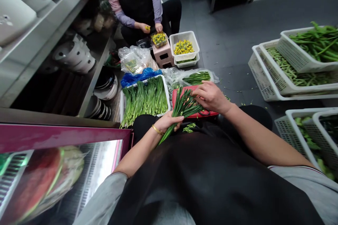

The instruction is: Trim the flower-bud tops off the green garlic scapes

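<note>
Clock as I see it, 12 straight ahead. My left hand [170, 122] is closed round a bunch of green stems [185, 106], low down, thumb across the top. Bunch is over my lap, upper part in front of the red container [212, 114]. Long axis runs 7 to 1, fanned at the upper end. My right hand [212, 96] sits at 2 from the left, fingers bent, right at the fanned ends; can't tell if they pinch a stem or only touch. From the right hand, the bunch lies at 8. Right is nearer the upper ends, left the lower. White basket [168, 98] of stems: 10 from left hand. Loose green bits [189, 127]: 4 from left.
</note>
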A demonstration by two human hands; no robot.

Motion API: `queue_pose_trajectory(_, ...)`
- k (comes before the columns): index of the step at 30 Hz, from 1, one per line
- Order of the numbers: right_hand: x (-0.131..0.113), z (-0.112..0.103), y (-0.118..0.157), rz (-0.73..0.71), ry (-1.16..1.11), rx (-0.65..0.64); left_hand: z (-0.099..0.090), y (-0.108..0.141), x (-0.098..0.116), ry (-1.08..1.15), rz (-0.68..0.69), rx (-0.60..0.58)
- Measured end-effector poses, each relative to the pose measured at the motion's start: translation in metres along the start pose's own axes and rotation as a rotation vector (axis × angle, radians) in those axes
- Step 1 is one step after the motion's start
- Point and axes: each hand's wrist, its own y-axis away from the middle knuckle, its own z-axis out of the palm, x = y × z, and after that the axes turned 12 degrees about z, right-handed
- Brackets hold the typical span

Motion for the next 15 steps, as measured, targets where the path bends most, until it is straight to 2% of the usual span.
queue_pose_trajectory(3, 0.005, 0.003, 0.01, -0.005, 0.04, -0.018, -0.001, 0.002, -0.001, 0.05, 0.002, 0.004)
queue_pose_trajectory(8, 0.002, 0.002, 0.029, 0.037, 0.025, -0.002, -0.002, 0.001, -0.004, 0.069, 0.028, 0.078)
queue_pose_trajectory(15, -0.009, 0.011, 0.033, 0.089, -0.033, 0.057, -0.003, 0.0, -0.008, -0.107, 0.168, 0.172)
